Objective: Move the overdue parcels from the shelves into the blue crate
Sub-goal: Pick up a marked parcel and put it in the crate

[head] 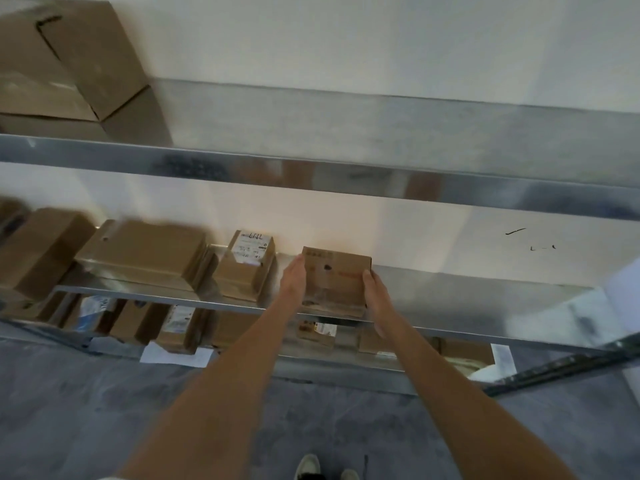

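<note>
On the middle shelf point(450, 306), both hands clasp a brown parcel point(334, 282) (dark spot on top) — left hand point(293, 282), right hand point(377, 292).

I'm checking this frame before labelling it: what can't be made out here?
- Blue crate: nowhere in the head view.
- Print on the held parcel: too blurred to read; no overdue mark is readable.
- Left hand and right hand: grip on its far sides hidden.
- Bottom-shelf boxes: partly hidden by the middle shelf.

The small parcel point(335, 284) is plain brown cardboard with a dark round spot and faint red print on top. Beside it, another brown box point(246, 268) carries a white label with black print. The shelf point(485, 299) is shiny silver-grey metal against a white wall point(346, 43), above a mottled grey floor point(104, 410).
</note>
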`<action>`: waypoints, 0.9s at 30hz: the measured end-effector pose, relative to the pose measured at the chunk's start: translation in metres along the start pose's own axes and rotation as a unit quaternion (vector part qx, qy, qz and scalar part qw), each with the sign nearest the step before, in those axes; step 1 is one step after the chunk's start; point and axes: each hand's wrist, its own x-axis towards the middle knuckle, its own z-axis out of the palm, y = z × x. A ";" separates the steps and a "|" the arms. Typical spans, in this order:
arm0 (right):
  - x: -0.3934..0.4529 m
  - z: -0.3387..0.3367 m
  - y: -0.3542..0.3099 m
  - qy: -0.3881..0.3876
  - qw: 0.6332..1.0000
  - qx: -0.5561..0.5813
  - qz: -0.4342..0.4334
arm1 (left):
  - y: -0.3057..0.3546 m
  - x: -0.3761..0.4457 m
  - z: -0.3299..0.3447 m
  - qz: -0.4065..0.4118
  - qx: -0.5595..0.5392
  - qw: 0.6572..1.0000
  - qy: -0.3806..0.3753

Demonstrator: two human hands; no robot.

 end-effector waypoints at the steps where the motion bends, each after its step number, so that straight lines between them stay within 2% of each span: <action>1: -0.002 0.001 -0.001 0.002 1.000 0.003 0.000 | -0.001 0.002 0.000 0.003 0.004 1.000 -0.005; 5: -0.009 0.001 -0.007 0.020 0.999 0.023 -0.013 | -0.004 0.008 0.000 0.020 0.003 1.000 -0.016; 12: -0.026 -0.011 -0.022 0.078 0.992 0.039 -0.088 | 0.004 -0.014 -0.002 0.026 -0.105 0.994 -0.016; 15: -0.031 -0.013 -0.020 0.081 0.991 0.060 -0.092 | 0.008 -0.021 -0.001 0.014 -0.125 0.992 -0.010; 20: -0.033 -0.016 -0.012 0.109 0.981 0.128 -0.093 | 0.006 -0.039 0.002 0.054 -0.126 0.990 -0.015; 27: -0.026 -0.017 -0.001 0.115 0.983 0.118 -0.086 | 0.001 -0.048 0.005 0.102 -0.118 0.987 -0.048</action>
